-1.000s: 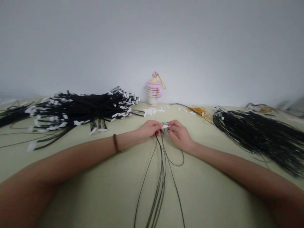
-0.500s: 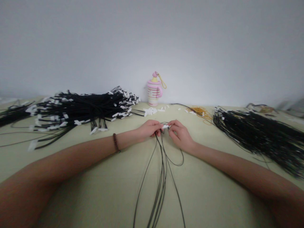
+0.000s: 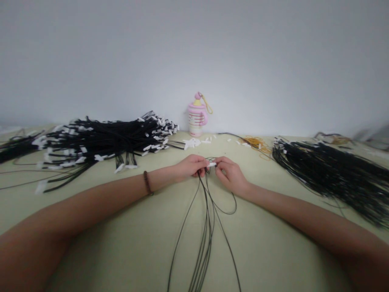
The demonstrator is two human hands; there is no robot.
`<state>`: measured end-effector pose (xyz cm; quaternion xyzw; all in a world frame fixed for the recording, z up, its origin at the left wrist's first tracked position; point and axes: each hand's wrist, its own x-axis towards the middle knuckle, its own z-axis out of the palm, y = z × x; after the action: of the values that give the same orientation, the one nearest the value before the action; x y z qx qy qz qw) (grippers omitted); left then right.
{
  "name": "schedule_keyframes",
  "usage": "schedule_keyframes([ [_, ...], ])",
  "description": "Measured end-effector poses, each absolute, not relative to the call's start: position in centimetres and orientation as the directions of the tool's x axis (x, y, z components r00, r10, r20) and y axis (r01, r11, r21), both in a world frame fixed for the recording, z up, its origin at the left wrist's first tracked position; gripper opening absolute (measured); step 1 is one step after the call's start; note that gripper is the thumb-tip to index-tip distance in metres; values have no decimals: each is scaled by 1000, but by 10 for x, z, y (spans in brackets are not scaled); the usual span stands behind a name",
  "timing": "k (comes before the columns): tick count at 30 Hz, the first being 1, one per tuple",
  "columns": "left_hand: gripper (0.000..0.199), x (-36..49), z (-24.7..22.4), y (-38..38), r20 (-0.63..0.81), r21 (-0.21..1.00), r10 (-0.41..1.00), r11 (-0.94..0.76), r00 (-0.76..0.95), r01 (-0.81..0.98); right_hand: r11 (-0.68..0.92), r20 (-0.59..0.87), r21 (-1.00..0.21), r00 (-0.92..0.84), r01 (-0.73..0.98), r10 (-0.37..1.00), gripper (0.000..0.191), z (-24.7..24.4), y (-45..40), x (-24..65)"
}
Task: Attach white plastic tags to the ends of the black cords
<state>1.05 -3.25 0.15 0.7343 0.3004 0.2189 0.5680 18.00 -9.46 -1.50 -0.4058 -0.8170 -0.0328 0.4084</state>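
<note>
Near the middle of the table, my left hand (image 3: 194, 165) is closed on a small white connector (image 3: 212, 164) and on the tops of several thin black wires (image 3: 209, 227). The wires hang toward me and spread over the table, one of them curving in a loop to the right. My right hand (image 3: 229, 173) is closed at the connector's right end, its thumb and forefinger pinched together. A dark wire end shows at those fingertips, but the exact grip is too small to make out.
Bundled black wires with white ends (image 3: 118, 138) lie at the left; loose black wires (image 3: 328, 174) lie at the right. Behind my hands are a pink and white cup (image 3: 196, 117), loose white connectors (image 3: 192, 142) and yellow rubber bands (image 3: 257, 142).
The white connector shows a little lower and more fully between my fingertips. The hanging wires have spread slightly wider at the bottom. Both hands have hardly moved.
</note>
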Motion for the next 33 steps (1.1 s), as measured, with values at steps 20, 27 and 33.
schedule_keyframes([
  [20,28,9,-2,-30,-22,964,643,-189,766,186,661,723,-296,-290,689,626,15,-17,-93,179],
  [27,27,9,0,-33,-33,959,620,-202,784,201,678,713,-269,-331,685,618,15,-16,-95,178],
  [33,28,8,-1,-32,-13,958,609,-221,793,185,679,714,-260,-337,686,613,15,-16,-95,179],
])
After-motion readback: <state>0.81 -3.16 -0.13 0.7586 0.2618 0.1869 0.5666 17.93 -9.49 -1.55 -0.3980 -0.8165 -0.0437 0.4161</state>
